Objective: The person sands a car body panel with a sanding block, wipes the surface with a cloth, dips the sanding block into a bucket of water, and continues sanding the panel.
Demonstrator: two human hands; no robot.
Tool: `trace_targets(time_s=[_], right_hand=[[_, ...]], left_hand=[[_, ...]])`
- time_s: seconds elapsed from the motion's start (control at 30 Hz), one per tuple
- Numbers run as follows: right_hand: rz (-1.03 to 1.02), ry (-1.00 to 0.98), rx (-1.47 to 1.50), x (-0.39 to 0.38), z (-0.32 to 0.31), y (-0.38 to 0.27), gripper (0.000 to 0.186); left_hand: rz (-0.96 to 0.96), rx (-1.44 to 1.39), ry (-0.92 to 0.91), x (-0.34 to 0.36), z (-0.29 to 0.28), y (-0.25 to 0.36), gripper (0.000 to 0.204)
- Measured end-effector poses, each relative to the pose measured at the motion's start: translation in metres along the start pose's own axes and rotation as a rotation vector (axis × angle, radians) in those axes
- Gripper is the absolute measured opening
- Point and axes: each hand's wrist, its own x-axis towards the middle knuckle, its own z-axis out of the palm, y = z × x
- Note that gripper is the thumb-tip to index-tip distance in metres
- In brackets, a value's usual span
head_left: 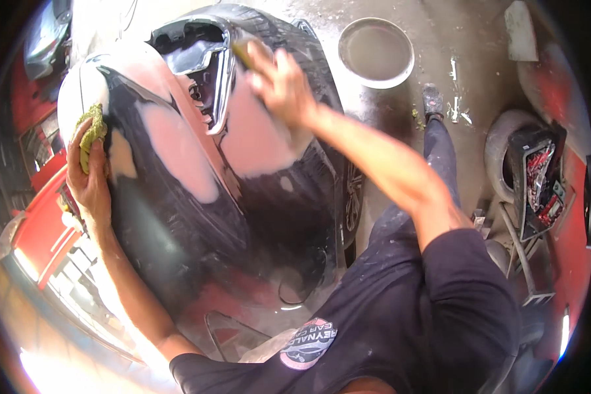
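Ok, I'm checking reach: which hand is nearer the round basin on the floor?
Right. The right hand, over the car body, is left of the basin; the left hand is farther left, across the body.

1. The car body (200,184) lies before the person, a lamp opening (207,79) in its far end.
2. The left hand (88,174), with a cloth (92,128), is at its left side.
3. The right hand (282,82) is right of the opening (a pad (243,56) at its fingertips).
4. Right of the car body, a basin (376,85) stands on the floor (443,36).
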Motion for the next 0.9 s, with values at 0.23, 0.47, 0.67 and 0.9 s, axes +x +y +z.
trace_targets(time_s=[0.23, 0.47, 0.67, 0.9], right_hand=[[-0.166, -0.023, -0.096, 0.011, -0.026, 0.032, 0.061], [-0.181, 0.040, 0.048, -0.071, -0.030, -0.021, 0.066], [-0.213, 0.039, -0.222, 0.026, 0.001, 0.066, 0.058], [-0.200, 0.045, -0.092, -0.025, -0.032, 0.010, 0.061]], left_hand=[[0.035, -0.069, -0.012, 0.015, 0.013, -0.002, 0.033], [-0.046, -0.067, 0.013, 0.003, 0.006, -0.004, 0.034], [0.037, -0.074, 0.003, 0.015, 0.012, 0.004, 0.035], [-0.019, -0.072, -0.020, 0.011, 0.009, 0.002, 0.035]])
